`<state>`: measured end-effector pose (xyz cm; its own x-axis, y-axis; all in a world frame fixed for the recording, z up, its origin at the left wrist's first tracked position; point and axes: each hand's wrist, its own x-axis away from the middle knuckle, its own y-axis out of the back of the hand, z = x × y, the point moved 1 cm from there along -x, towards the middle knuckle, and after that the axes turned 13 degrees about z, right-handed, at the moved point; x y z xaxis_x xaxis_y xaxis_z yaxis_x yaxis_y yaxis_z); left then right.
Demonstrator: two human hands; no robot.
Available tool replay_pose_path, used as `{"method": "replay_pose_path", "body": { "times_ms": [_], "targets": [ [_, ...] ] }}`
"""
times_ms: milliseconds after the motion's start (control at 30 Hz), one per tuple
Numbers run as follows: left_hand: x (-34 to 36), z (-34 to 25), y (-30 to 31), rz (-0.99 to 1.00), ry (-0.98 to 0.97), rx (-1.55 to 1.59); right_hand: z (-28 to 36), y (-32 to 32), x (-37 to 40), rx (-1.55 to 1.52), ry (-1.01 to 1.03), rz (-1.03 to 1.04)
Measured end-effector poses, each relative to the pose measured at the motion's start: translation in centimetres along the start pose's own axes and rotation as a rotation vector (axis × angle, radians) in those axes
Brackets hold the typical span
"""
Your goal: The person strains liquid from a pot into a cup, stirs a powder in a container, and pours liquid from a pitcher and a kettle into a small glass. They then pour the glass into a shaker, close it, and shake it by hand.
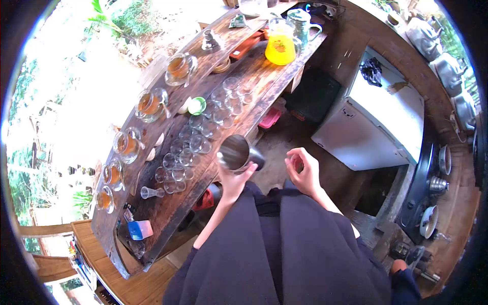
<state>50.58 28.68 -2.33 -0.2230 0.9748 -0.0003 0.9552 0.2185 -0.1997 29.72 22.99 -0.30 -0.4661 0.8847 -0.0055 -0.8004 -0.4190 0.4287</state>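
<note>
My left hand [235, 180] is wrapped round a shiny metal cup [256, 158]. Its wide mouth faces up and left, and I see no contents inside. My right hand [305, 173] hovers to the right of the cup, apart from it, with fingers curled toward the thumb. Whether anything small sits in those fingers I cannot make out. Beyond the cup, rows of clear glasses [201, 145] stand on the dark wooden counter [168, 216]. A green-rimmed cup [196, 105] is beside them.
Glass cups of amber drink [149, 103] on saucers line the counter's outer ledge. A yellow-filled pitcher [280, 48] stands at the far end. On my right are a white chest freezer [351, 132], kettles [424, 38] and a black stove [414, 203]. Another person's knee [399, 266] shows lower right.
</note>
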Motion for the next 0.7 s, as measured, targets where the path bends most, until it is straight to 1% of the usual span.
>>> {"method": "replay_pose_path", "body": {
  "times_ms": [33,100,133,167,200,233,300,367,400,467,500,567,600,633,700],
  "targets": [
    [-1.3,0.4,-2.0,0.058,-0.020,0.050,-0.9,0.9,-0.2,-0.003,-0.001,-0.004],
    [-3.0,0.8,-5.1,0.235,-0.068,0.056,-2.2,1.8,-0.6,0.104,0.143,-0.003],
    [-4.0,1.3,-6.1,0.304,-0.049,0.041,-2.8,1.9,-0.8,0.096,0.136,-0.012],
    [-5.1,2.0,-7.2,0.375,-0.108,-0.014,-3.4,2.1,-1.2,0.102,0.171,-0.026],
    [-5.8,2.6,-8.1,0.397,-0.096,-0.016,-3.9,2.3,-1.6,0.112,0.206,-0.039],
    [-6.5,3.1,-9.0,0.419,-0.085,-0.014,-4.4,2.4,-2.2,0.055,0.212,-0.031],
    [-8.3,3.4,-10.4,0.474,-0.153,-0.089,-5.9,2.8,-2.9,-0.081,0.153,-0.083],
    [-10.1,5.2,-11.1,0.508,-0.137,-0.092,-7.5,3.7,-4.6,-0.091,0.149,-0.106],
    [-11.3,5.9,-11.5,0.512,-0.141,-0.078,-7.9,4.3,-5.6,-0.107,0.136,-0.088],
    [-14.0,6.6,-11.9,0.523,-0.138,-0.158,-9.0,5.4,-7.9,-0.145,0.100,-0.069],
    [-15.4,6.0,-12.1,0.510,-0.144,-0.141,-9.0,6.0,-9.3,-0.100,0.062,-0.078],
    [-18.2,4.1,-11.6,0.486,-0.212,-0.325,-9.0,7.1,-12.5,-0.039,0.024,-0.065],
    [-19.8,3.6,-11.1,0.454,-0.264,-0.323,-9.1,7.6,-14.1,-0.048,0.032,-0.041],
    [-21.1,3.0,-10.7,0.380,-0.297,-0.333,-9.3,7.9,-16.1,-0.060,0.045,-0.021],
    [-23.4,2.4,-10.1,0.213,-0.304,-0.261,-10.1,7.9,-20.2,-0.035,0.103,0.015]
  ]
}}
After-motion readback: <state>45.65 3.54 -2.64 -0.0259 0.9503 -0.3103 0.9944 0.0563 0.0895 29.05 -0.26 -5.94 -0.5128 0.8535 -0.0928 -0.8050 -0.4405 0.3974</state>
